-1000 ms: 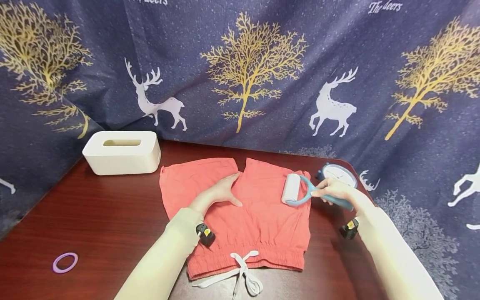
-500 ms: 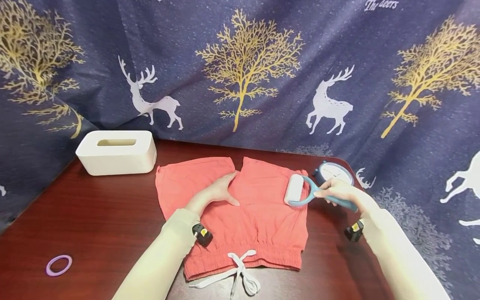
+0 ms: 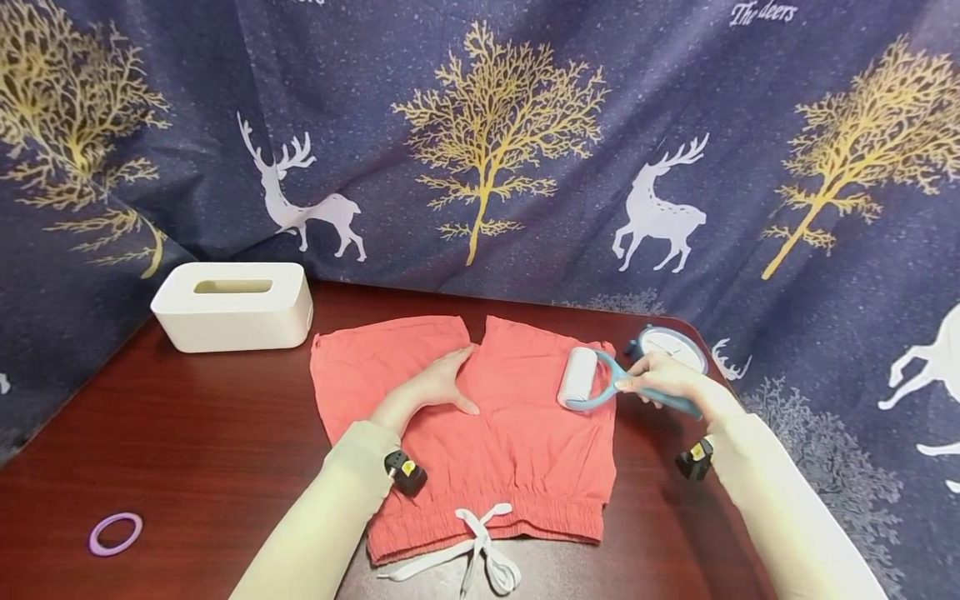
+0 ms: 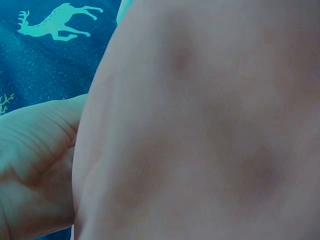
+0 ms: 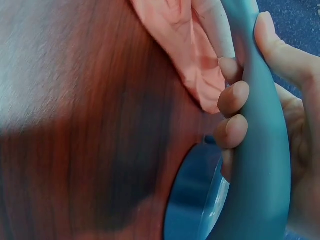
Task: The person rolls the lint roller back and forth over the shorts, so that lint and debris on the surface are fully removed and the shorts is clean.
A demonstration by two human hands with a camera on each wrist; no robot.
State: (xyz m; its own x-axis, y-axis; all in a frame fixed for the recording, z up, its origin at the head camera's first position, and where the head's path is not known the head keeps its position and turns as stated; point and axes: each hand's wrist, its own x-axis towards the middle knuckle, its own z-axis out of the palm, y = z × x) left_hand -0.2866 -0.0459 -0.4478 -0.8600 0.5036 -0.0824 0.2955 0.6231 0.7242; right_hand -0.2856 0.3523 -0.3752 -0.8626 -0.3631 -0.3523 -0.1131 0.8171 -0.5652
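A pair of coral-red shorts (image 3: 525, 450) lies flat on the table, waistband towards me, with a white drawstring (image 3: 480, 542) tied in a bow. On the middle of the shorts rests my left hand (image 3: 437, 382), its thumb spread from the fingers. The fingers of my right hand (image 3: 662, 379) curl round the blue handle of a lint roller (image 3: 611, 383). Its white roll lies over the right leg of the shorts. In the right wrist view the handle (image 5: 262, 150) sits between thumb and fingers. The left wrist view is mostly filled by the left hand (image 4: 200, 125).
A blue alarm clock (image 3: 678, 346) lies at the right, just behind my right hand. At the back left stands a white tissue box (image 3: 232, 321). A purple ring (image 3: 115, 533) lies at the front left of the table (image 3: 225, 442). A patterned cloth (image 3: 420, 225) hangs behind.
The lint roller went slightly right across the leg of the shorts, then back left, with my right hand. My left hand has stayed in place on the shorts. The head view shifted slightly.
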